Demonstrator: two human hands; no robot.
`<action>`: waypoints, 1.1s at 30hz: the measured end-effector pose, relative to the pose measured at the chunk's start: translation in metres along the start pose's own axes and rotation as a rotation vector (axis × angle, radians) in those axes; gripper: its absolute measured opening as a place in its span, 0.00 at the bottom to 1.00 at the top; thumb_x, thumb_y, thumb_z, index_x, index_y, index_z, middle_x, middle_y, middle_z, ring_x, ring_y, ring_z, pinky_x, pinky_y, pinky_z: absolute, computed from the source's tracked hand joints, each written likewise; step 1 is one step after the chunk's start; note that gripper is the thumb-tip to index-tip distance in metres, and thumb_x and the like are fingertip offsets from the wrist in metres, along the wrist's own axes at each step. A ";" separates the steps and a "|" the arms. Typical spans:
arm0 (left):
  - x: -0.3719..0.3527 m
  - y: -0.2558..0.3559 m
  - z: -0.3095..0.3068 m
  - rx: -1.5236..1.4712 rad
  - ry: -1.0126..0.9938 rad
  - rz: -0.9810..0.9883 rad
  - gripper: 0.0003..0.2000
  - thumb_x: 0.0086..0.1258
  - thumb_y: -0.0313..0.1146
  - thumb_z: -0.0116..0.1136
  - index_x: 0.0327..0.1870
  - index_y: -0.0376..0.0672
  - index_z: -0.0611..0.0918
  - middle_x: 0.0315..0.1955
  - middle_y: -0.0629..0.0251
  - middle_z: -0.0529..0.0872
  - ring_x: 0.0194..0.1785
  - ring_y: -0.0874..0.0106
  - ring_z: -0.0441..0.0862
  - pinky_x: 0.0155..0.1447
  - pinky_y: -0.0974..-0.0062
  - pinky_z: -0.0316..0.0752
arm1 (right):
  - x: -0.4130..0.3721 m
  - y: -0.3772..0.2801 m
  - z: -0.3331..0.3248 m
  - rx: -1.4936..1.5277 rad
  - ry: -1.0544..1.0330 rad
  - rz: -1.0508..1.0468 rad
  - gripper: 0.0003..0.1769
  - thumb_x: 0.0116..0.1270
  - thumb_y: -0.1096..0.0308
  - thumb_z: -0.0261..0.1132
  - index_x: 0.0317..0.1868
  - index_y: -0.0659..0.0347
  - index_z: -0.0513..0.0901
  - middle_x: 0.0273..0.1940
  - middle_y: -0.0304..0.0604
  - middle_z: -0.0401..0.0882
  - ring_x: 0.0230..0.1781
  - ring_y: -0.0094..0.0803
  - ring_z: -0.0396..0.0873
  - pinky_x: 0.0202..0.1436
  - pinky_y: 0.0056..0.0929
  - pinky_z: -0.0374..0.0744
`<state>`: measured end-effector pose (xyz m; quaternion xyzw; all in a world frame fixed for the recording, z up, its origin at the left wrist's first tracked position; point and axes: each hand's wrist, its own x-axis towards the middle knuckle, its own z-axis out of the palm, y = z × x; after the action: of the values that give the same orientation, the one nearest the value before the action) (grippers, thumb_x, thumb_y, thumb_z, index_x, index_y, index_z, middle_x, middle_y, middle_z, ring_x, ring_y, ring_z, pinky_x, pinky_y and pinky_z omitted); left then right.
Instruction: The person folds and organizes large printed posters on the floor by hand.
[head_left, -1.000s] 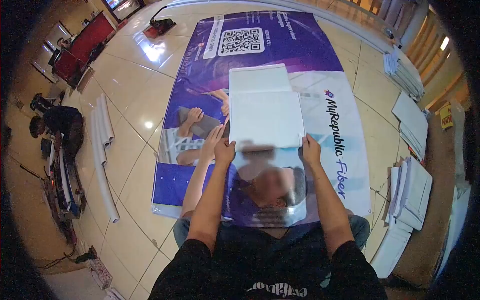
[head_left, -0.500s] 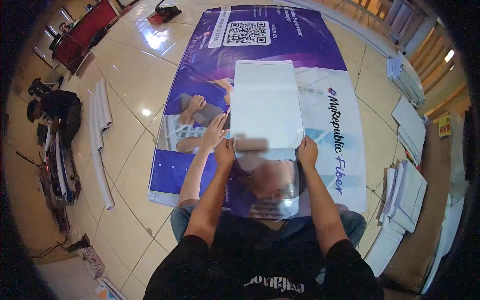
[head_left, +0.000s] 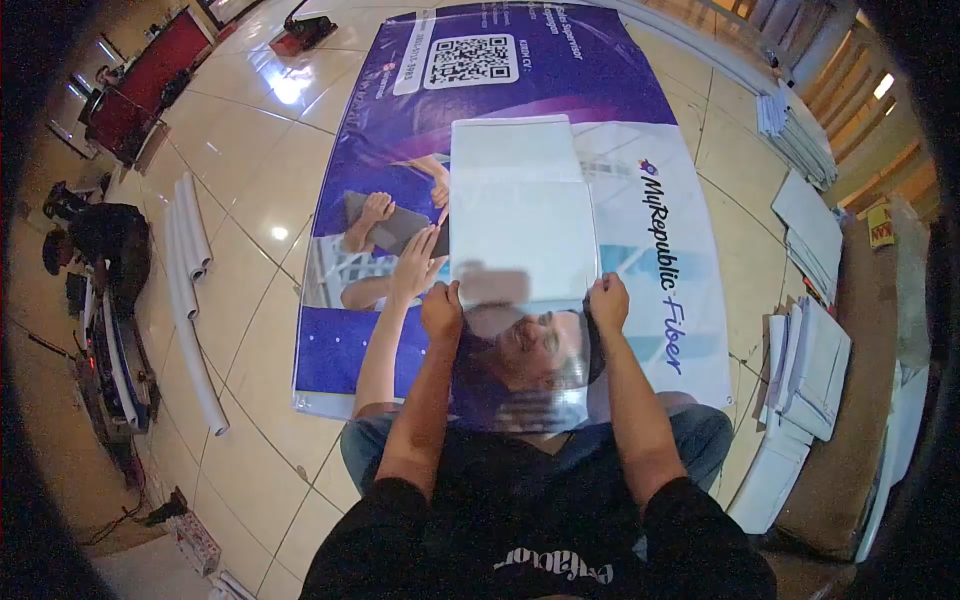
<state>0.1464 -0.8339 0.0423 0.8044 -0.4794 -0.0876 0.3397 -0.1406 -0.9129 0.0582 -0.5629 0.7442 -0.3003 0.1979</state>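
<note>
A large purple and white printed banner (head_left: 640, 130) lies flat on the tiled floor in front of me. On it rests a white sheet (head_left: 520, 215), partly folded, its near edge running between my hands. My left hand (head_left: 441, 308) grips that near edge at its left corner. My right hand (head_left: 608, 300) grips the right corner. Both arms reach forward from my black shirt. Below the sheet's edge the banner's printed picture shows.
White rolls (head_left: 185, 290) lie on the floor at the left. A person in black (head_left: 100, 240) crouches beside a machine (head_left: 110, 350) at the far left. Stacks of white folded sheets (head_left: 810, 360) sit at the right. A red table (head_left: 140, 80) stands at the back left.
My hands have shifted slightly along the sheet's near edge, and the view has moved a little. The sheet stays on the banner.
</note>
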 end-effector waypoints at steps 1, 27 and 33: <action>0.002 0.002 0.001 0.043 -0.008 -0.016 0.17 0.66 0.42 0.48 0.27 0.35 0.76 0.26 0.46 0.78 0.33 0.48 0.75 0.39 0.52 0.66 | 0.006 -0.003 -0.006 0.077 -0.111 0.148 0.10 0.57 0.63 0.57 0.35 0.60 0.77 0.34 0.51 0.78 0.37 0.48 0.76 0.41 0.40 0.73; 0.051 0.008 -0.102 0.342 -0.756 0.815 0.53 0.36 0.40 0.72 0.65 0.33 0.53 0.66 0.47 0.52 0.70 0.53 0.47 0.72 0.63 0.45 | 0.062 -0.026 -0.083 -0.749 -0.893 -1.261 0.63 0.31 0.46 0.74 0.67 0.62 0.51 0.68 0.53 0.47 0.70 0.45 0.45 0.71 0.49 0.45; 0.063 -0.020 -0.072 0.185 -0.838 0.792 0.61 0.23 0.48 0.73 0.67 0.37 0.53 0.67 0.51 0.52 0.70 0.56 0.48 0.72 0.62 0.43 | 0.089 -0.012 -0.045 -0.460 -1.000 -1.103 0.65 0.26 0.42 0.74 0.67 0.56 0.54 0.68 0.44 0.52 0.68 0.37 0.52 0.70 0.50 0.46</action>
<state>0.2269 -0.8465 0.0955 0.4871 -0.8427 -0.2223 0.0562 -0.1861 -0.9907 0.1035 -0.9471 0.2225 0.0962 0.2102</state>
